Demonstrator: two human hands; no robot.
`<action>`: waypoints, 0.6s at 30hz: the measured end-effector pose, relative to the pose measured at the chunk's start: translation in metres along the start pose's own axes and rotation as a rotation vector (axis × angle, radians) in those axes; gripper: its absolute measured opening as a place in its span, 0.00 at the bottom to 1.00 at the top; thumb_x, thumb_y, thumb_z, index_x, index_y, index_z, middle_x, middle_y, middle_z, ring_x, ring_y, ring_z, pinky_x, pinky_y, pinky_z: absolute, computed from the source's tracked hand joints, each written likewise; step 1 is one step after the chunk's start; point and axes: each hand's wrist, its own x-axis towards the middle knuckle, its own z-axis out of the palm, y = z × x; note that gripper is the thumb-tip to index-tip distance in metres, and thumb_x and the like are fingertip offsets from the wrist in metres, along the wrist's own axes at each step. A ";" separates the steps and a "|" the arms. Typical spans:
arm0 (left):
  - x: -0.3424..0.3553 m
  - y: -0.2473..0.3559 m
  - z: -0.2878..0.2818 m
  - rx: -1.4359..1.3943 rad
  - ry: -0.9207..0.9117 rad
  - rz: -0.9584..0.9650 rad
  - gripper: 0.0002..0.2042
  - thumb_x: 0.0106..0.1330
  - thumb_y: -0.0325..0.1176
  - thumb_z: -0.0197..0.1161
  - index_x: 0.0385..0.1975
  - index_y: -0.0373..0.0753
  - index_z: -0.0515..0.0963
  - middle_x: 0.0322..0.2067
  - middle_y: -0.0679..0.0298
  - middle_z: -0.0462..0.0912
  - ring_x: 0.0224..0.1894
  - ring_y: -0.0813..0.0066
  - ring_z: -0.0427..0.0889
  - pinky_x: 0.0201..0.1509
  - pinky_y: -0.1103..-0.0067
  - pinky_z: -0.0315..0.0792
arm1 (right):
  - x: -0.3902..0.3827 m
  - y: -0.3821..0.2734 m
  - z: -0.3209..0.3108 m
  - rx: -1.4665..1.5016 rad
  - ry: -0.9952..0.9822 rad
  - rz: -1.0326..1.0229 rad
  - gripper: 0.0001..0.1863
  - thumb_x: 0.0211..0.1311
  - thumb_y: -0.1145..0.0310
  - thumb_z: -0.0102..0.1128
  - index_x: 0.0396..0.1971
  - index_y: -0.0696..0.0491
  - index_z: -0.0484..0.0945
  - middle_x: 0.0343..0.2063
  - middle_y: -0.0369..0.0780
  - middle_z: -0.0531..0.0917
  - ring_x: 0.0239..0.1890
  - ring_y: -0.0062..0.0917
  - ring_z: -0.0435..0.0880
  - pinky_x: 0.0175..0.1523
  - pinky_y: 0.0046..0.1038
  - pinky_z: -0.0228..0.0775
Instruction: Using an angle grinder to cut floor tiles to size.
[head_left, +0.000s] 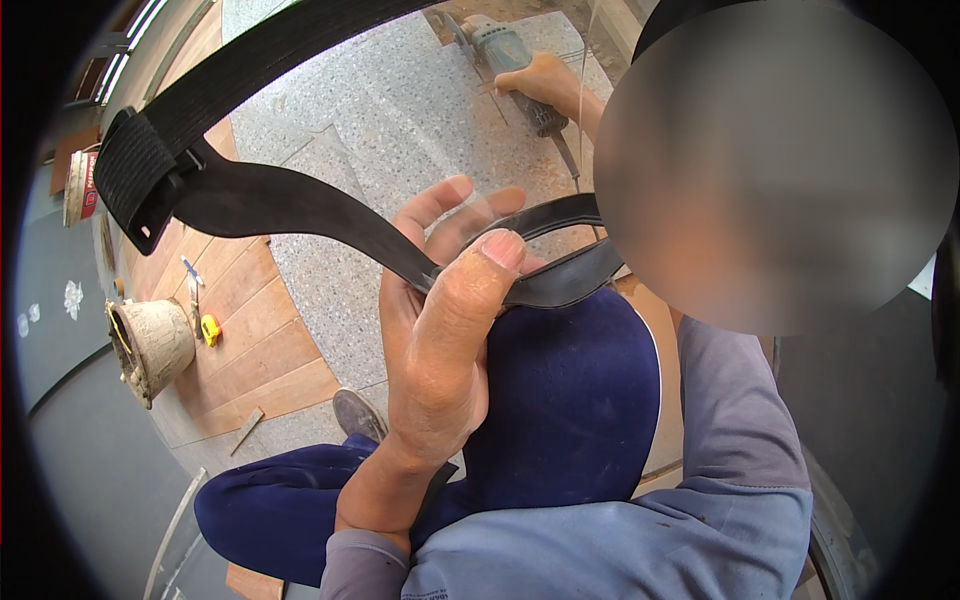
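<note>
My left hand point(445, 330) is raised in front of me, thumb and fingers pinching the black rim of a pair of safety goggles point(560, 275). Some of its fingers show faintly through the clear lens. A wide black strap point(250, 65) with a buckle runs from the goggles up across the upper left. Farther off, my right hand point(545, 85) is wrapped round the body of a teal and black angle grinder point(505, 55), which rests low over the speckled floor. The grinder's disc point(458, 35) points to the left, and its cord trails toward me.
Speckled grey slabs point(350, 160) meet wooden planks point(255, 340) at the left. A mortar-caked bucket point(160, 345), a yellow tape measure point(210, 330) and a small strip point(247, 430) lie there. My bent knees point(570, 400) are below. A blurred round patch covers the upper right.
</note>
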 end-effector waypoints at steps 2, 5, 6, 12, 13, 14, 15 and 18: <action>0.000 0.000 0.000 0.009 0.009 0.004 0.35 0.66 0.46 0.59 0.63 0.23 0.59 0.54 0.33 0.74 0.49 0.59 0.86 0.49 0.70 0.86 | 0.001 0.003 0.001 -0.004 -0.002 0.006 0.22 0.39 0.55 0.72 0.27 0.61 0.85 0.27 0.46 0.85 0.28 0.32 0.83 0.36 0.31 0.74; 0.000 0.002 0.001 0.002 0.008 -0.003 0.36 0.66 0.46 0.60 0.63 0.22 0.59 0.54 0.33 0.74 0.49 0.60 0.86 0.49 0.70 0.86 | 0.004 0.006 0.003 0.026 -0.049 0.035 0.22 0.40 0.55 0.72 0.28 0.61 0.85 0.27 0.46 0.85 0.28 0.32 0.83 0.36 0.31 0.74; 0.000 0.003 0.000 -0.012 0.009 -0.006 0.36 0.66 0.46 0.60 0.63 0.22 0.59 0.54 0.33 0.74 0.49 0.60 0.86 0.49 0.70 0.86 | 0.004 0.007 0.003 0.034 -0.050 0.032 0.23 0.40 0.55 0.72 0.28 0.61 0.85 0.28 0.46 0.86 0.28 0.32 0.83 0.36 0.31 0.74; -0.002 0.006 0.000 -0.128 -0.023 -0.091 0.40 0.65 0.44 0.66 0.64 0.19 0.54 0.56 0.35 0.71 0.52 0.62 0.81 0.61 0.73 0.73 | -0.002 0.005 -0.001 0.032 -0.061 0.058 0.24 0.39 0.55 0.72 0.30 0.62 0.85 0.28 0.47 0.86 0.29 0.33 0.84 0.37 0.31 0.75; 0.000 0.004 0.001 -0.069 -0.009 -0.049 0.39 0.65 0.45 0.63 0.64 0.20 0.56 0.56 0.34 0.72 0.50 0.61 0.84 0.55 0.72 0.80 | -0.004 0.004 -0.002 -0.002 -0.065 0.078 0.25 0.39 0.55 0.72 0.31 0.62 0.85 0.29 0.47 0.86 0.30 0.33 0.84 0.37 0.31 0.75; 0.000 0.002 0.002 0.006 0.006 -0.007 0.37 0.66 0.47 0.60 0.64 0.22 0.57 0.55 0.34 0.74 0.49 0.59 0.86 0.49 0.71 0.86 | -0.005 0.004 -0.003 0.010 -0.062 0.073 0.25 0.39 0.55 0.72 0.31 0.62 0.85 0.29 0.47 0.86 0.30 0.33 0.84 0.37 0.31 0.75; 0.000 0.001 0.001 -0.010 0.004 -0.006 0.37 0.66 0.47 0.60 0.64 0.22 0.57 0.55 0.34 0.74 0.49 0.59 0.86 0.49 0.71 0.86 | -0.006 0.003 -0.003 0.015 -0.066 0.072 0.25 0.39 0.55 0.72 0.31 0.62 0.85 0.29 0.47 0.86 0.30 0.34 0.84 0.37 0.31 0.75; -0.001 0.001 0.001 0.004 0.000 -0.010 0.38 0.66 0.47 0.60 0.64 0.21 0.57 0.55 0.33 0.74 0.49 0.59 0.86 0.49 0.71 0.86 | -0.008 0.002 -0.003 0.031 -0.066 0.061 0.25 0.38 0.55 0.72 0.31 0.62 0.85 0.29 0.47 0.86 0.30 0.34 0.84 0.37 0.31 0.75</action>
